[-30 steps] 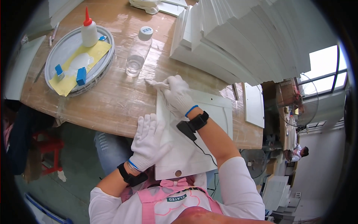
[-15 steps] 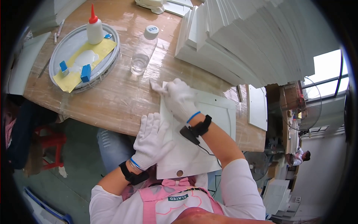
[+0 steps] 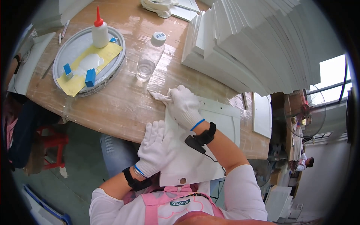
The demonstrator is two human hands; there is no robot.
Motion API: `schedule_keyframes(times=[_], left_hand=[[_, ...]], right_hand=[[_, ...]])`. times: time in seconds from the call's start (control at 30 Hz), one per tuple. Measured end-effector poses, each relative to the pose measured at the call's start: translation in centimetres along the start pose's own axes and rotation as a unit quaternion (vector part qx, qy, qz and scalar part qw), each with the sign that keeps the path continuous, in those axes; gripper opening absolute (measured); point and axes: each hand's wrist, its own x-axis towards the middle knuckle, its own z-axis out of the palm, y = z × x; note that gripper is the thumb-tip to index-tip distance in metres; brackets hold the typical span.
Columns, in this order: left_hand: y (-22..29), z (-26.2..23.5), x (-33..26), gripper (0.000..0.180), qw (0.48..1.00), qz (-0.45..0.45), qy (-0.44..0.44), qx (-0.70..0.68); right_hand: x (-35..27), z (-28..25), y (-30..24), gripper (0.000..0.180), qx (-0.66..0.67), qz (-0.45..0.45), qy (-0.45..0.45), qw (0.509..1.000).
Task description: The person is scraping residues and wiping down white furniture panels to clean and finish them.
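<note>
The white panel (image 3: 204, 150) lies long axis away from the person over the table (image 3: 112, 105) edge, left hand (image 3: 155, 148) flat on its near-left edge, right hand (image 3: 183, 105) (the farther one) clamped on a cloth (image 3: 157, 96) at its far-left corner.

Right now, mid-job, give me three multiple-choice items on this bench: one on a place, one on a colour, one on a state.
1. Where does the glue bottle stand?
A. On the round tray
B. On the white panel
C. On the floor

2. What colour is the glue bottle's tip?
A. Blue
B. Red
C. Green

3. What is the right hand doing?
A. Hanging free in the air
B. Gripping the clear bottle
C. Pressing a cloth at the panel's corner

Answers: 1 A, it sits at the tray's far rim beside the yellow sheet; 2 B, the nozzle is red; 3 C, the gloved fingers lie on the crumpled cloth at the panel's corner, while the left hand lies flat on the panel's left edge.
</note>
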Motion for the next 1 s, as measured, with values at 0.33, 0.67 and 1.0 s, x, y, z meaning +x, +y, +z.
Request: schedule_keyframes(times=[0.33, 0.67, 1.0], left_hand=[[0.1, -0.1, -0.1, 0.070, 1.000, -0.003, -0.007, -0.022], [0.2, 0.4, -0.1, 0.073, 1.000, 0.007, 0.015, -0.014], [0.7, -0.1, 0.4, 0.070, 1.000, -0.004, 0.000, -0.025]], right_hand=[[-1.4, 2.1, 0.3, 0.025, 0.022, -0.071, 0.113, 0.991], [-2.9, 2.2, 0.5, 0.019, 0.009, -0.069, 0.085, 0.994], [-1.6, 0.9, 5.8, 0.023, 0.039, -0.024, 0.114, 0.992]])
